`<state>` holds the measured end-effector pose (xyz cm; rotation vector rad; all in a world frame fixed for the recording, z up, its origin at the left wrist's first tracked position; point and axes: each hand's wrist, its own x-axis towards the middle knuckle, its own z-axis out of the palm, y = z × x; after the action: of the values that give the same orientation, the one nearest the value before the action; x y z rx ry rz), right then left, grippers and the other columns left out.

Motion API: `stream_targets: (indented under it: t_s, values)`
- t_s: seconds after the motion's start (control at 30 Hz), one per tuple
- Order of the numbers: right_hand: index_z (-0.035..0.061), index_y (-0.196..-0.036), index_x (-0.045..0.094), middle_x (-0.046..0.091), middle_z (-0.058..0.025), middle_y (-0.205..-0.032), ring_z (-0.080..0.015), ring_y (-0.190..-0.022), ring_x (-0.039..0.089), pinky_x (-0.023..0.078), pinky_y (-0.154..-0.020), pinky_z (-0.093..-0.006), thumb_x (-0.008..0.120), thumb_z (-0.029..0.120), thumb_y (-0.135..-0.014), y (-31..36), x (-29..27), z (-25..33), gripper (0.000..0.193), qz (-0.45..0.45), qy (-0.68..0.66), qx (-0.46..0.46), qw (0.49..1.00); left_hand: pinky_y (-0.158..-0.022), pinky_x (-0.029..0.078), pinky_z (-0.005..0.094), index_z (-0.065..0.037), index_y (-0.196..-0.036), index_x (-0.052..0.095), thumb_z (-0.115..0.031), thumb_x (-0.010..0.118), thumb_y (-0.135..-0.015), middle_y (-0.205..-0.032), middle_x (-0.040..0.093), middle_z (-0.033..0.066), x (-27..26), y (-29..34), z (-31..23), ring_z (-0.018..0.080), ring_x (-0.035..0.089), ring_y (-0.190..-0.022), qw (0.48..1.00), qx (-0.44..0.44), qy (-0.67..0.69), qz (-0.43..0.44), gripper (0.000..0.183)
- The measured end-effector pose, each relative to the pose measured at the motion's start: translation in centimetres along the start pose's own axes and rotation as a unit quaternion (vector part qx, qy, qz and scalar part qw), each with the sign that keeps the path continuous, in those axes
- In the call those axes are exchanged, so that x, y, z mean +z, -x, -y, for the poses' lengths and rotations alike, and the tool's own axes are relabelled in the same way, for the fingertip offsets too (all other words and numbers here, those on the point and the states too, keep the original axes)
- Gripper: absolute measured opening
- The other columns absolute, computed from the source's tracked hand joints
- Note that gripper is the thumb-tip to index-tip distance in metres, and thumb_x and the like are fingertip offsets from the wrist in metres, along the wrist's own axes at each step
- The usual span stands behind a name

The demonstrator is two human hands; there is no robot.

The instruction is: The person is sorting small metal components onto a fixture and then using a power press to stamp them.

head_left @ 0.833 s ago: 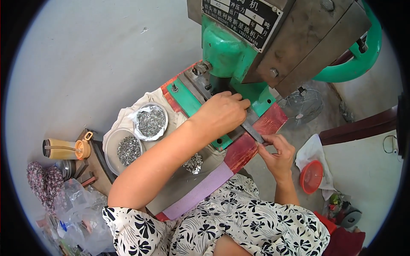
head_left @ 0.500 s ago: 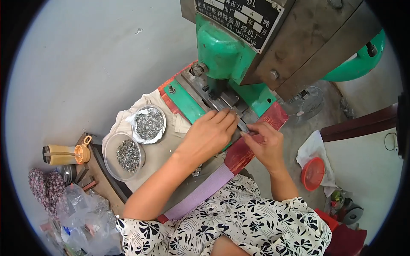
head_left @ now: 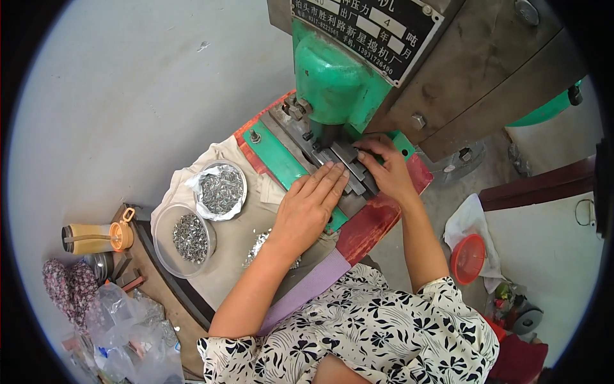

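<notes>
A green punch press (head_left: 332, 77) stands in front of me, its ram above a dark steel die (head_left: 336, 157) on the bed. My left hand (head_left: 310, 201) lies over the near left part of the die, fingers stretched out, the tips on its metal top. At the die's right side is my right hand (head_left: 387, 169), fingers bent together against the block behind the ram. Whatever its fingertips pinch there is hidden. Left of my forearm are a bowl (head_left: 242, 182) lined with white plastic and holding small metal pins, and a clear tub (head_left: 160, 246) of small shiny metal pieces.
Loose small metal parts (head_left: 256, 246) lie on the cloth-covered table beside my left forearm. A yellow bottle (head_left: 93, 238) and plastic bags (head_left: 137, 333) are at the far left. To the right stand a red basin (head_left: 468, 259) and a fan (head_left: 457, 163).
My right hand has moved up and away from the die's near end to its right side. My left hand has shifted slightly down and left, fingers still on the die.
</notes>
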<state>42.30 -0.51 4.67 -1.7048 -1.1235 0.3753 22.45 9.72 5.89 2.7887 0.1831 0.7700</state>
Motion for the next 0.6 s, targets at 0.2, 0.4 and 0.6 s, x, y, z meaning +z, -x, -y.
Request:
stream_targets:
  t_s: [0.2,0.4,0.6]
  values:
    - [0.0008,-0.109,0.067,0.062,-0.0099,-0.102,-0.0235,-0.101,0.053,0.042,-0.090,-0.0341,0.063,0.017,-0.095,-1.4,-0.6,0.5,0.022,0.072,0.026,0.020,0.997,-0.101,0.045,0.0390,-0.004,-0.133,0.060,0.005,0.064,-0.075,-0.139,0.058,0.0097,1.1,0.5,-0.1,0.0261,0.054,-0.130,0.998,-0.030,0.042,-0.024,0.058]
    - [0.0004,-0.110,0.063,0.063,-0.0045,-0.098,-0.0164,-0.099,0.060,0.044,-0.094,-0.0301,0.060,0.020,-0.099,0.3,0.1,-0.1,0.022,0.009,0.068,0.015,0.998,-0.104,0.044,0.0429,0.000,-0.136,0.055,0.000,0.070,-0.081,-0.141,0.056,0.0165,2.1,0.9,0.0,0.0325,0.054,-0.131,0.980,-0.059,0.155,-0.110,0.057]
    - [-0.0042,-0.138,0.043,0.044,-0.0168,-0.142,-0.0261,-0.127,0.046,0.040,-0.105,-0.0383,0.051,0.008,-0.101,1.2,-5.6,0.1,0.041,-0.526,0.135,-0.120,0.831,-0.112,0.037,0.0422,-0.003,-0.150,0.032,-0.004,0.085,-0.067,-0.146,0.042,0.0217,3.6,1.0,-0.3,0.0378,0.043,-0.134,0.933,-0.217,0.247,-0.145,0.099]
